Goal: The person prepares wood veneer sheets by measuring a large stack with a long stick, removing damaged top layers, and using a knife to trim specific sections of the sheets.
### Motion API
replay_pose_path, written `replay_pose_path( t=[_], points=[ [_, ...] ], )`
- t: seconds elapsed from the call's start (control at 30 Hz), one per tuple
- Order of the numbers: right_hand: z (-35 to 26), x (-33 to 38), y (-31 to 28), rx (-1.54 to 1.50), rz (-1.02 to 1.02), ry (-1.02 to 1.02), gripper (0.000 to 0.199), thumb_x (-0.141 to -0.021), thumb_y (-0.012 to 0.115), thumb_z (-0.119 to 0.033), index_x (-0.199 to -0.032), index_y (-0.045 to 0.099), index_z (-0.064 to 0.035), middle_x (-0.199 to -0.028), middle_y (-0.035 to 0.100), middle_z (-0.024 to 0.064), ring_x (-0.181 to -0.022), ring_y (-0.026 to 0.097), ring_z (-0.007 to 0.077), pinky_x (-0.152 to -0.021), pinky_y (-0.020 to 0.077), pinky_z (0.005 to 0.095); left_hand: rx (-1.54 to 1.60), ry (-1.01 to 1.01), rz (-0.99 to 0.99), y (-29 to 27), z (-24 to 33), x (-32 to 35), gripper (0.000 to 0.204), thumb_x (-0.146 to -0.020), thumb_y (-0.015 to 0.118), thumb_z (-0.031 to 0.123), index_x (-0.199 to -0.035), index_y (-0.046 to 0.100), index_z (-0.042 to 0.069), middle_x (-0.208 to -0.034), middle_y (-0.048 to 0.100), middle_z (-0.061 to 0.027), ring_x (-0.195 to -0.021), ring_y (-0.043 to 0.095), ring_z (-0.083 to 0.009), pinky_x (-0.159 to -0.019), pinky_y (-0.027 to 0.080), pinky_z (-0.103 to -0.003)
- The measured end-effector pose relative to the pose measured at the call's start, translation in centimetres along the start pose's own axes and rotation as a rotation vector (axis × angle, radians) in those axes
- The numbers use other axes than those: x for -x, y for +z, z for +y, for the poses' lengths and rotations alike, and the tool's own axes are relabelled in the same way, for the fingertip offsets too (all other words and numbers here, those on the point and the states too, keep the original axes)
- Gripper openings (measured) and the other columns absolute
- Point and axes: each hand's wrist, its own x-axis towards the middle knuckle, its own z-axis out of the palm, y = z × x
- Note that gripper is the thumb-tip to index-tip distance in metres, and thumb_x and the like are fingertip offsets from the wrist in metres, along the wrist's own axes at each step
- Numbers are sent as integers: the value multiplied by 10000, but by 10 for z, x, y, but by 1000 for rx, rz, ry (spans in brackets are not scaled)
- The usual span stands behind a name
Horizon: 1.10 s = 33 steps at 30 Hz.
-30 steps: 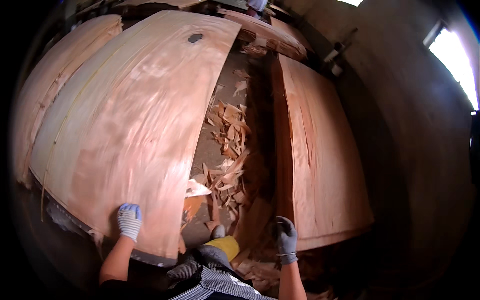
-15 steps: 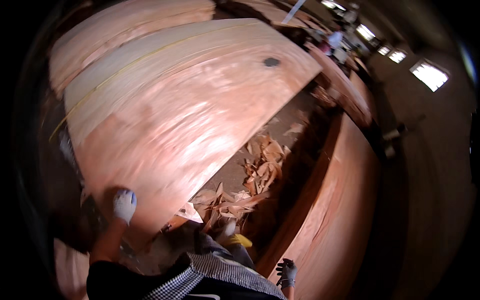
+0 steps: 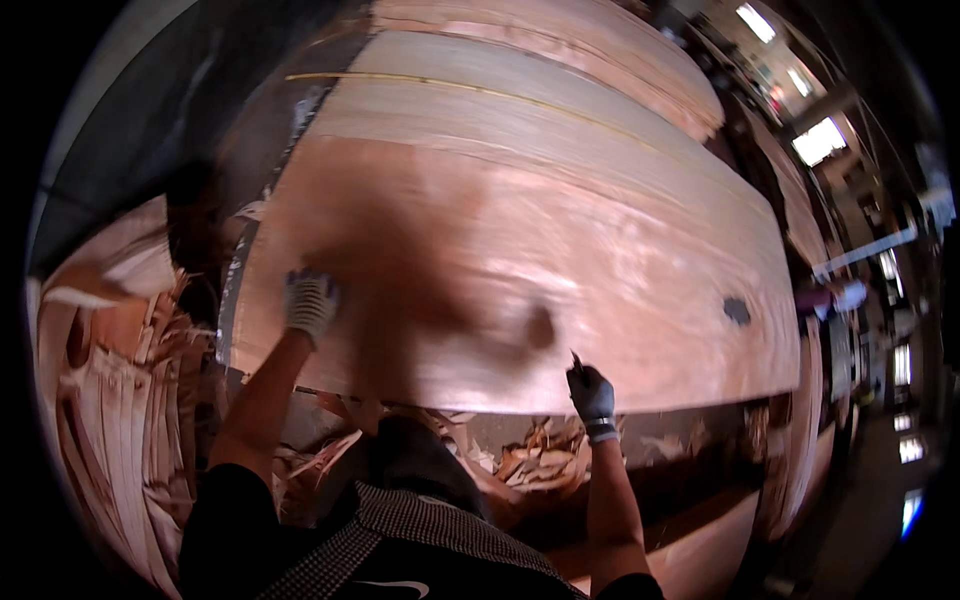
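Observation:
A wide reddish wood veneer sheet (image 3: pixel 640 290) lies over a paler sheet (image 3: pixel 480 62) in front of me. My left hand (image 3: pixel 311 302), in a pale striped glove, rests on the veneer near its left edge, with its fingers laid out. My right hand (image 3: pixel 592 396), in a grey glove, is closed at the sheet's near edge. From its fingers sticks the tip of a small dark pointed tool (image 3: pixel 576 361); its handle is hidden in the fist. A dark grey patch (image 3: pixel 736 311) shows near the sheet's right end; I cannot tell whether it is a hole.
A thin yellowish strip (image 3: pixel 470 88) runs across the paler sheet. Another veneer stack (image 3: pixel 600 50) lies beyond. Torn veneer scraps (image 3: pixel 545 455) cover the floor by the near edge, and a big scrap heap (image 3: pixel 120 400) stands at left. Further veneer (image 3: pixel 705 550) lies at lower right.
My view has swung, so the sheet now lies broadside before me. My right hand has come up from low at the right to the sheet's near edge. My left hand stays on the veneer.

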Motion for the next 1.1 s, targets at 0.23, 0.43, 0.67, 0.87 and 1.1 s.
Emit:
replay_pose_path(
  t=[0.23,0.43,0.67,0.87,1.1],
  points=[
    [-105,-171,94,345,-249,-589,172,-860,528,-257,-907,581,-100,-744,628,101,-636,600,278,-570,471,394,347,287,264,7,124,-93,210,-733,564,214,-894,589,80,-999,566,-129,-981,494,-307,-918,329,-462],
    [-112,-194,107,-600,-725,284,226,-925,479,-342,-870,532,-130,-612,450,-49,-491,405,49,-436,337,198,225,-91,80,40,13,-268,282,-794,507,238,-1020,573,84,-1020,589,-128,-939,553,-323,-856,418,-386],
    [-177,-302,177,-296,-660,-289,266,-908,492,-196,-1157,554,-122,-880,606,47,-716,569,190,-596,469,304,143,-212,452,91,-110,-310,258,-844,465,207,-1048,572,90,-1094,578,-86,-1016,535,-289,-869,410,-382],
    [-473,-380,319,274,-545,-847,367,-894,430,-346,-1175,524,-130,-1020,602,198,-887,587,388,-766,471,452,42,-400,503,94,-121,-308,426,-791,505,267,-1175,526,83,-1194,497,-102,-1162,404,-329,-1004,251,-486],
    [-541,-397,402,407,-571,-852,323,-891,437,-331,-1080,557,-99,-1029,608,195,-945,592,358,-795,476,433,31,-440,461,90,-117,-310,429,-779,509,250,-1193,535,142,-1224,510,-84,-1177,406,-332,-999,244,-508]
  ],
)
